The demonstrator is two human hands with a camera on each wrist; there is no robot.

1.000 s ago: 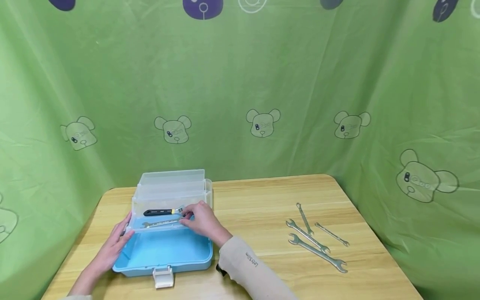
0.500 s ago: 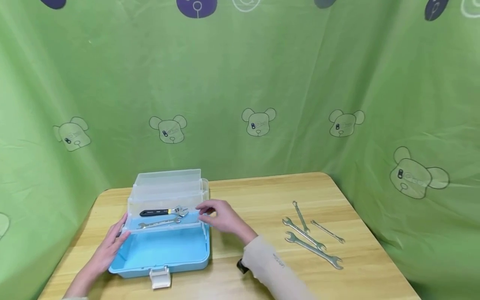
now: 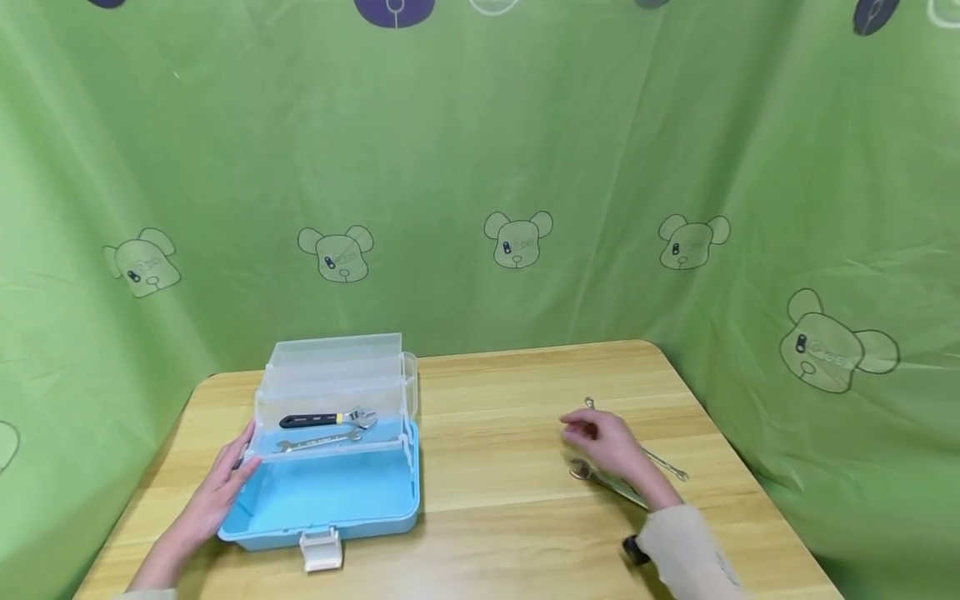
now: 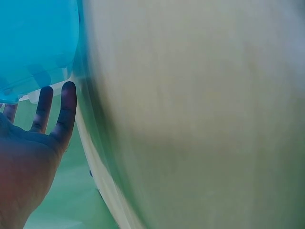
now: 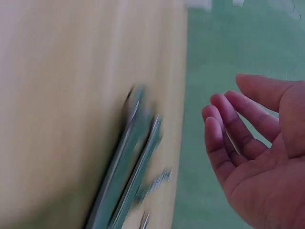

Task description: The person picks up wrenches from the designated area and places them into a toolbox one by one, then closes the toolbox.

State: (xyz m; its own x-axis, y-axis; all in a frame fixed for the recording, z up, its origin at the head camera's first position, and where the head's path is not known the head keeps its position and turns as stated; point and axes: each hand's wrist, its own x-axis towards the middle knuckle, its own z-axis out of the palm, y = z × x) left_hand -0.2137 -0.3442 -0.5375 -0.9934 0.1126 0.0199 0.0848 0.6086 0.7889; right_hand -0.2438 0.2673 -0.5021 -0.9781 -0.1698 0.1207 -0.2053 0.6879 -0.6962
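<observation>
At the left side of a blue toolbox [image 3: 322, 504] my left hand [image 3: 210, 500] rests with straight fingers, thumb at the front corner of its raised clear tray [image 3: 300, 402]. In the left wrist view the fingertips lie right at the blue wall. An adjustable wrench [image 3: 311, 421] with a black handle lies in the tray, and a silver open-end wrench [image 3: 318, 442] is in front of it. Over the loose wrenches on the right, my right hand [image 3: 611, 450] hovers with relaxed fingers and holds nothing. It partly hides an open-end wrench [image 3: 613, 486], a thin wrench [image 3: 666, 464] and another small wrench [image 3: 589, 403].
The wooden table [image 3: 495, 533] carries everything. A white latch [image 3: 321, 550] hangs from the toolbox's front, and clear upper trays [image 3: 336, 350] fan out behind. Green printed cloth [image 3: 465, 150] encloses the table at the back and sides.
My right hand has left the silver wrench lying in the tray and swung right to the loose wrenches. My left hand stays at the toolbox. The view has shifted slightly.
</observation>
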